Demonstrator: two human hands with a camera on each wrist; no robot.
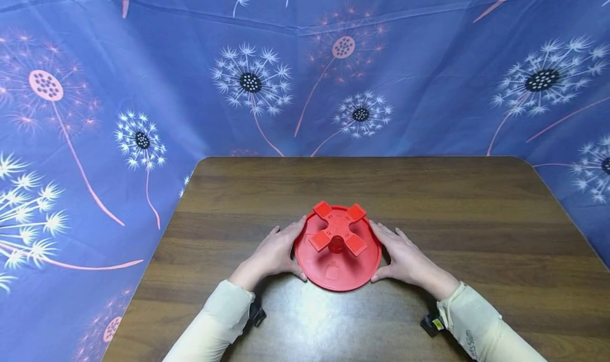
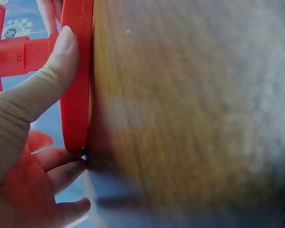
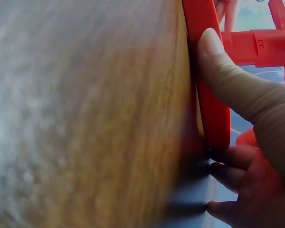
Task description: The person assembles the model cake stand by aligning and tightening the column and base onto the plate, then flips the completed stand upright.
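Note:
A red plastic stand (image 1: pixel 320 269) sits upright on the table in the head view, with a wide round base and a short post under a cross-shaped top (image 1: pixel 339 225). My left hand (image 1: pixel 274 252) grips the base's left edge, thumb toward me and fingers round the far side. On the opposite edge, my right hand (image 1: pixel 411 256) holds it the same way. In the left wrist view the thumb lies against the base's rim (image 2: pixel 75 116), and the fingers reach past it. The right wrist view shows the thumb pressing on the rim (image 3: pixel 214 107) likewise.
The brown wood-grain table (image 1: pixel 229 192) has rounded far corners. A blue cloth with a dandelion print (image 1: pixel 295 129) hangs behind it and along the left side. Small dark devices (image 1: pixel 257 314) are worn under both wrists.

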